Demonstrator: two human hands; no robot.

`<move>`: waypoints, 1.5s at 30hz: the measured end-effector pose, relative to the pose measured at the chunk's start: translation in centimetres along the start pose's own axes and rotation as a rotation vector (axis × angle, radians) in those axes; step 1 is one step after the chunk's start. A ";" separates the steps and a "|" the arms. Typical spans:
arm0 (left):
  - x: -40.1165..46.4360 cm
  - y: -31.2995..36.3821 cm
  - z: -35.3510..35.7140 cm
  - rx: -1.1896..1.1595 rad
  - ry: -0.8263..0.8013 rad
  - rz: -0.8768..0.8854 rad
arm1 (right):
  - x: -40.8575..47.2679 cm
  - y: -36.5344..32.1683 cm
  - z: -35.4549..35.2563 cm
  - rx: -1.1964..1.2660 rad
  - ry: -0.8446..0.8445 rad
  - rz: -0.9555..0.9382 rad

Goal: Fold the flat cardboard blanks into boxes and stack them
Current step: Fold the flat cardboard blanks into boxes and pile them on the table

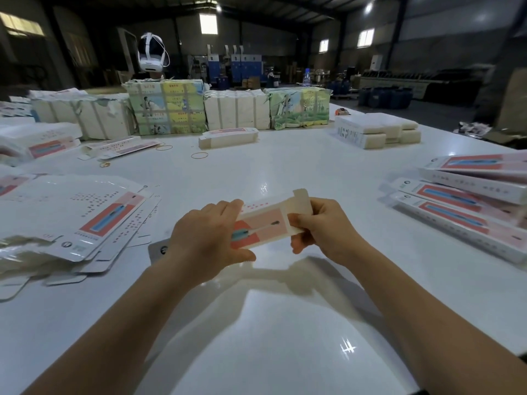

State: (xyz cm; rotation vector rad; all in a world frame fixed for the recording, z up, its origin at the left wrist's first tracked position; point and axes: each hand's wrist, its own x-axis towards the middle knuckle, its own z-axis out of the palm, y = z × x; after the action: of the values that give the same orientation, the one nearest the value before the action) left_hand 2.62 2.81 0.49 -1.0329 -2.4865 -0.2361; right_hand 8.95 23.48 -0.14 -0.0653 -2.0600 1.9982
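The long, narrow pink-and-white printed cardboard box was held above the near centre of the glossy white table, partly formed, its plain tan end flap standing open at the far right end. The left hand clasped the near left end, fingers over the top and thumb beneath. The right hand pinched the right end by the flap. Judged mid-fold: sleeve opened, end closure not yet tucked.

Done so far: a pile of finished pink-and-white boxes lay at the right edge, roughly stacked. Left to do: a loose heap of flat printed cardboard blanks at the left, smooth-coated, die-cut with rounded tabs. Further wrapped bundles of stock lined the far side, paper torn. Thin rubber bands lay scattered between.
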 end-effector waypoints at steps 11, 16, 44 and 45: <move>0.2 -1.3 -0.2 -0.244 0.086 -0.184 | -1.5 1.0 3.2 -0.322 0.447 -0.478; 0.3 -0.8 -0.3 -0.418 0.031 -0.204 | -1.3 1.1 4.2 -0.241 0.431 -0.442; 0.6 -0.5 1.3 -0.405 -0.166 -0.182 | -1.9 0.8 5.0 -0.425 0.337 -0.416; 0.6 -0.3 1.3 -0.399 -0.165 -0.190 | -1.9 0.8 5.0 -0.408 0.338 -0.388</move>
State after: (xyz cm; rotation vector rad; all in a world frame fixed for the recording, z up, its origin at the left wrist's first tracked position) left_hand 1.56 3.42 -0.41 -0.9957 -2.7579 -0.7589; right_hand 9.50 18.20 -1.27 -0.0709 -2.0319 1.2326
